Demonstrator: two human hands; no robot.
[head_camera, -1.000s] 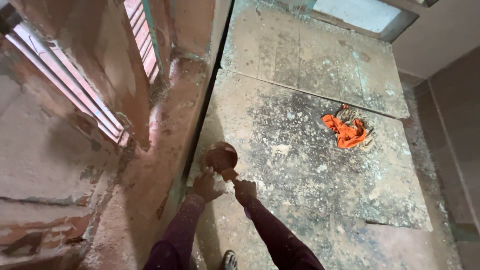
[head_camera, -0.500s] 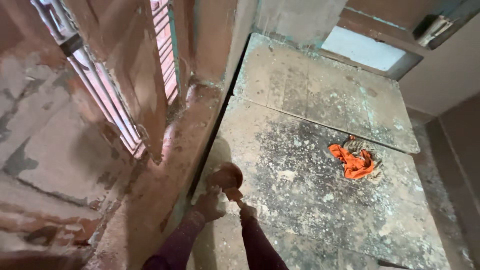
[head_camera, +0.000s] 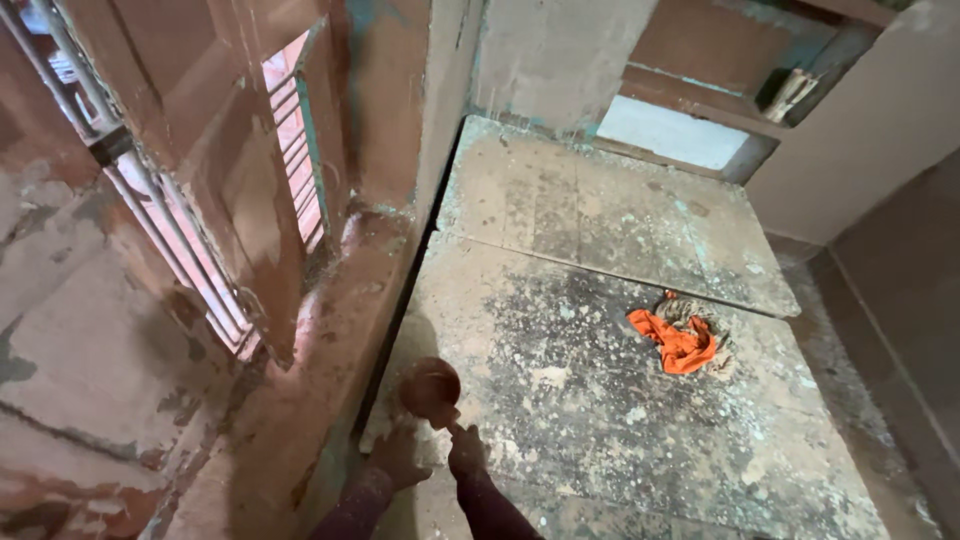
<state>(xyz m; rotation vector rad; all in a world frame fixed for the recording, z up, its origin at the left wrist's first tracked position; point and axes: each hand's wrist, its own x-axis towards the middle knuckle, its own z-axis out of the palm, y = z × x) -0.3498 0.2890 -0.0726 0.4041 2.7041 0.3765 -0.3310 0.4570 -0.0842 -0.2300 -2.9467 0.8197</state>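
A round brown tool (head_camera: 430, 390) with a short handle sits low in the head view, at the left edge of a dusty, paint-flecked platform (head_camera: 600, 400). My right hand (head_camera: 466, 450) grips its handle from below. My left hand (head_camera: 398, 456) lies just beside it, fingers against the platform's left edge under the tool's round head. Both forearms wear dark purple sleeves and enter from the bottom of the frame. Whether the left hand holds anything is hidden.
An orange cloth (head_camera: 678, 342) lies crumpled on the platform's right part. A reddish plastered wall with a barred window (head_camera: 180, 250) and a wooden shutter (head_camera: 250, 170) stands on the left. A pale opening (head_camera: 670, 132) shows at the back, and floor runs along the right.
The camera has tilted up and leftward, so the hands and the tool now sit lower in view. The hands keep their hold at the platform's edge; the orange cloth has not moved.
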